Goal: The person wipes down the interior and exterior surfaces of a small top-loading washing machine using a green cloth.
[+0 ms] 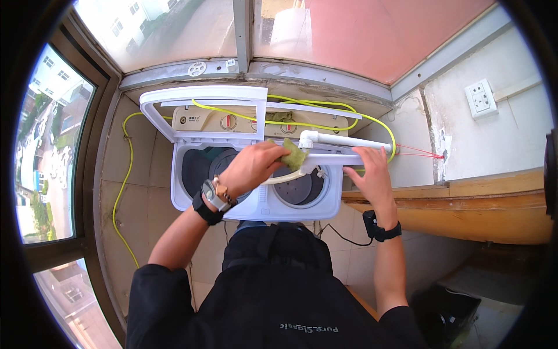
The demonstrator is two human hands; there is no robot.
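A white twin-tub washing machine [257,211] stands before me. Its left lid [202,90] is raised, with the wash tub [196,168] exposed below it. My left hand [257,168] pinches a green cloth [294,155] against the left end of a white lid [335,159], which I see nearly edge-on over the spin tub [296,189]. At the other end of that lid, my right hand [374,174] has its thumb and fingers around the edge. A cream drain hose [283,178] crosses between the tubs, partly behind my left hand.
A white plastic pipe [348,138] runs behind the lid, near red string [420,151] tied to the wall. A yellow-green hose [117,200] loops over the control panel [196,120] and down the left. A wooden ledge [462,218] juts in at right, below a wall socket [481,99].
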